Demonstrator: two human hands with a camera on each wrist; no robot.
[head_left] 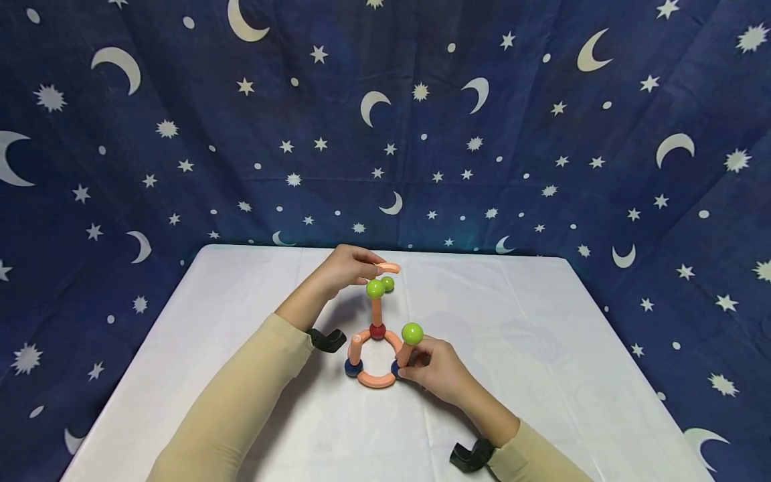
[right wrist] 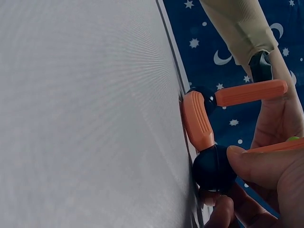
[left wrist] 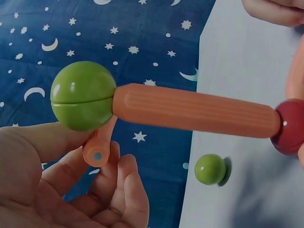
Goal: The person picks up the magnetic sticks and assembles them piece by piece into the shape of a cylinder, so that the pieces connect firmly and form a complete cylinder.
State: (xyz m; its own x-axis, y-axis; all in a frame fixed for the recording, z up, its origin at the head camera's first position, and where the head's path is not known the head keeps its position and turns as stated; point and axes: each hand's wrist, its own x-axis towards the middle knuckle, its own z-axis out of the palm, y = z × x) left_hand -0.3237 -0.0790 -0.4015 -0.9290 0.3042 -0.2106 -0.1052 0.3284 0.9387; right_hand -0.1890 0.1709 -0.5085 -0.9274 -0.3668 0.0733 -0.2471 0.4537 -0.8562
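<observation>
Head view, centre of frame: toy structure of orange rods and balls stands on the white table [head_left: 542,348], just below mid-frame.

Base: ring of curved orange pieces [head_left: 376,380] joined by dark blue balls [head_left: 353,367] and a dark red ball [head_left: 377,331] at the far side.

An upright orange rod [head_left: 376,311] rises from the red ball, topped by a green ball [head_left: 375,288]. A second upright rod carries another green ball [head_left: 412,333] at the right of the ring.

Left hand [head_left: 346,268], above the structure: fingers curled, pinching a short curved orange piece [head_left: 388,268] just above the top green ball. Left wrist view shows that piece [left wrist: 99,147] held between thumb and fingers, just behind the ball [left wrist: 83,95].

Right hand [head_left: 436,368], right of the ring: fingers curled round the lower end of the right-hand rod; in the right wrist view the thumb presses the dark blue ball [right wrist: 213,168] at its foot.

A loose green ball [head_left: 388,284] lies on the table behind the structure, apart from it.

Backdrop: blue star-and-moon cloth [head_left: 181,134].
</observation>
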